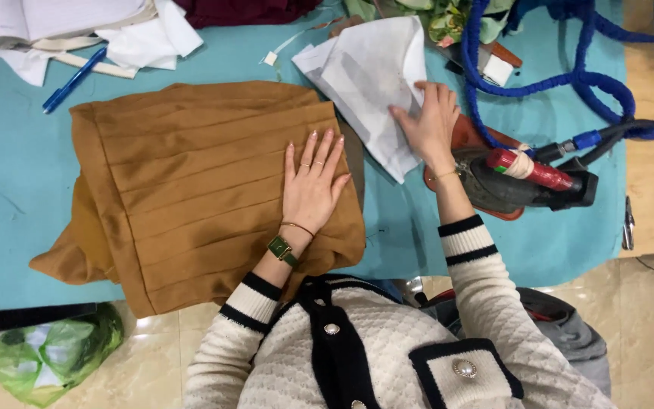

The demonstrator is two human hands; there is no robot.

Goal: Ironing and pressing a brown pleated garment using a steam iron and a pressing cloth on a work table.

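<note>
**Head view: one hand flat on pleated cloth, the other on a white sheet**

At the upper left of the frame a blue pen point(74, 79) lies on the teal table cover point(9, 189), beside white scraps point(145, 42); at the lower left a green plastic bag point(54, 352) sits on the floor, well apart from the work. The brown pleated fabric point(191, 182) fills the left and middle of the table, its pleats running across, one corner hanging over the near edge. The left hand point(312, 189) rests on the fabric's right end, palm down, fingers straight and slightly spread, gripping nothing; this looks like holding the pleats flat. Just right of it, the white sheet point(369, 76) lies partly folded, one corner touching the fabric's edge; the right hand point(429, 125) lies on it, fingers open and extended, pressing rather than pinching.

As I judge it, the sheet is being handled while the cloth is held steady; to lift the sheet the right fingers would have to close on an edge. The iron point(524, 182) stands just beside the right wrist, close enough to be knocked; its thick blue cord point(569, 76) loops across the upper right; a small metal tool point(627, 223) lies at the far right edge.
</note>
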